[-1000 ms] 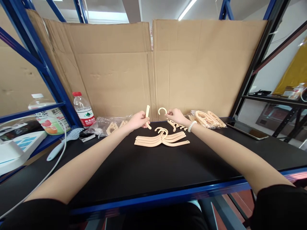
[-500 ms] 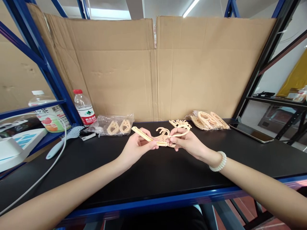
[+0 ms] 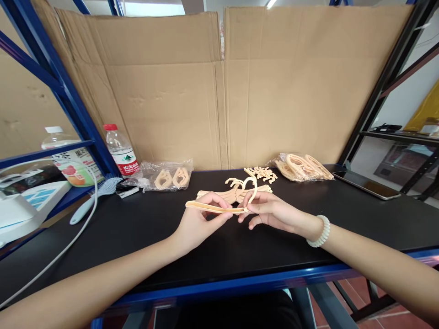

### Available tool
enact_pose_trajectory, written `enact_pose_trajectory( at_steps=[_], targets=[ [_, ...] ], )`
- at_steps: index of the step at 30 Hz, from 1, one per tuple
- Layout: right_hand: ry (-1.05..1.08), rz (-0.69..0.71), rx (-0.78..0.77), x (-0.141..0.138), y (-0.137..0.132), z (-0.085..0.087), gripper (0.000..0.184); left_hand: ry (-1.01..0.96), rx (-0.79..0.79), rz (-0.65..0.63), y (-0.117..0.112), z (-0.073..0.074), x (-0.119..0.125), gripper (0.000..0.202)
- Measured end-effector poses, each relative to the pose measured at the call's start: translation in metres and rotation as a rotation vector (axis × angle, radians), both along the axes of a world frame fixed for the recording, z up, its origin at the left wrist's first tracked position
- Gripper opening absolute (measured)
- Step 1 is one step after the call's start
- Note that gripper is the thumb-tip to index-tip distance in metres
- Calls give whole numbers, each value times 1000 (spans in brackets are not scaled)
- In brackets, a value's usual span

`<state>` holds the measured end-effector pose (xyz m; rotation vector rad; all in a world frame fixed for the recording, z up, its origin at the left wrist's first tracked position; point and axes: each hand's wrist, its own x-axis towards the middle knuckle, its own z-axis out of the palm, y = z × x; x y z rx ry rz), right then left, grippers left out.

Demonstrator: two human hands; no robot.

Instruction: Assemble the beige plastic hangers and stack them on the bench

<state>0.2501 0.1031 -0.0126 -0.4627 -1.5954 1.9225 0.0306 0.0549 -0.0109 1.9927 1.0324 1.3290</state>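
Over the middle of the black table [image 3: 137, 237], my left hand [image 3: 200, 219] pinches a long cream plastic hanger arm [image 3: 206, 208] that lies nearly level. My right hand [image 3: 270, 212] pinches a cream hook piece [image 3: 252, 192] that stands up from the arm's right end, where the two parts meet. Just behind my hands a small stack of finished cream hangers [image 3: 233, 192] lies flat on the table. Further back lies a loose cluster of cream hooks [image 3: 262, 173].
Two clear bags of cream parts sit at the back, one at left [image 3: 168, 176] and another at right [image 3: 302, 167]. A water bottle [image 3: 120, 151], a light blue brush [image 3: 91, 203] and a white cable are at left. A phone [image 3: 366, 185] lies at right. Cardboard [image 3: 222, 91] walls the rear.
Both hands came back from the far pile toward me with the arm and hook. They brought the two pieces together, and the arm now lies level between them.
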Motion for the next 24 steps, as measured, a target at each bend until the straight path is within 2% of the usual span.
enact_pose_trajectory(
  at_steps=[8,15,20,24],
  targets=[
    [-25,25,22,0,1,-2,13,76,175,-1,-3,0,0,7],
    [-45,17,8,1,0,-6,16,79,219,-27,-3,-5,0,8],
    [-31,-29,53,-3,-1,-12,16,87,216,-53,-5,-6,2,9],
    [-1,-6,73,-4,-4,-13,15,86,234,-57,-10,-6,3,10]
  ],
)
